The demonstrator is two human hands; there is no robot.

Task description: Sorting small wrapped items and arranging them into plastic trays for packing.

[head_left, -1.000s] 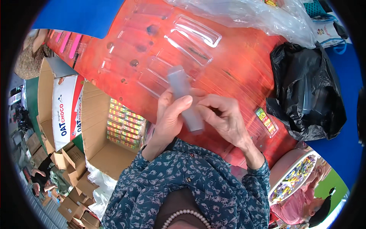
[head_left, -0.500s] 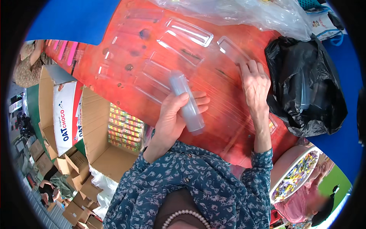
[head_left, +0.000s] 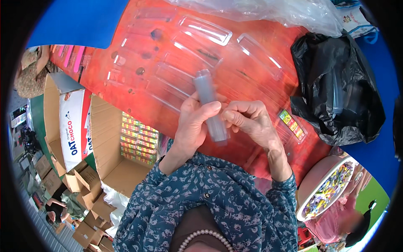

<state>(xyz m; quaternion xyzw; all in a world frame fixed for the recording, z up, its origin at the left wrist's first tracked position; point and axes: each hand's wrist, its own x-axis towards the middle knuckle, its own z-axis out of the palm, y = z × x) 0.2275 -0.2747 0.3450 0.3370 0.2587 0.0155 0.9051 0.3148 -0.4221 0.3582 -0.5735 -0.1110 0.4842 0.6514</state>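
Observation:
My left hand (head_left: 191, 122) is wrapped round a narrow stack of nested clear plastic trays (head_left: 205, 86), thumb across the front. The stack stands tilted over the red table, its top leaning away from me. My right hand (head_left: 252, 122) is closed in a pinch against the stack's right side; whatever its fingertips hold is hidden. Beyond my hands lie several single clear trays on the table, among them one with bright rims (head_left: 205, 30) and another at the right (head_left: 260, 56). A filled tray of small colourful packets (head_left: 292, 126) rests right of my right hand.
A black plastic bag (head_left: 315, 63) holding clear trays sits at the right of the red table (head_left: 252, 90). A white tub (head_left: 310, 191) of wrapped pieces stands at lower right. An open carton (head_left: 103, 122) holds packed rows at left. Clear sheeting (head_left: 268, 10) covers the far edge.
My right hand has left a clear tray lying at the right of the table and come back to the stack. The left hand still holds the stack, now more upright.

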